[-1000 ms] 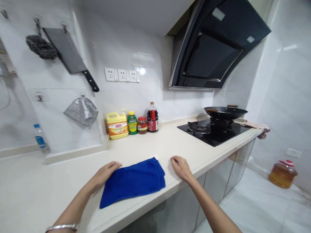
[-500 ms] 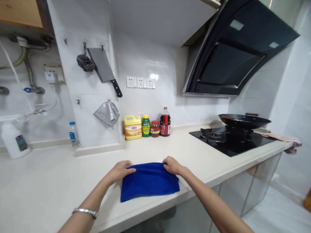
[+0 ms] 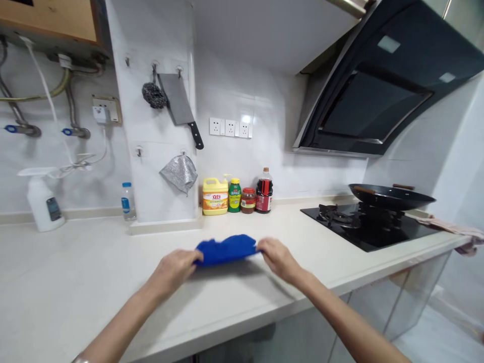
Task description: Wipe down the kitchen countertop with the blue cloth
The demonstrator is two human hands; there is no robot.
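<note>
A blue cloth (image 3: pixel 227 249) hangs a little above the pale countertop (image 3: pixel 75 282), stretched between both hands and casting a shadow below. My left hand (image 3: pixel 174 266) pinches its left edge. My right hand (image 3: pixel 278 258) pinches its right edge. Both hands have their fingers closed on the fabric.
A yellow detergent jug (image 3: pixel 215 196), a green bottle (image 3: pixel 235 194), a red jar (image 3: pixel 248 200) and a dark sauce bottle (image 3: pixel 264 190) stand by the wall. A wok (image 3: pixel 389 195) sits on the gas hob (image 3: pixel 363 229). A white spray bottle (image 3: pixel 43 200) stands far left.
The cloth lay flat on the counter; both hands took its far edge and lifted it off the surface. The view has swung left.
</note>
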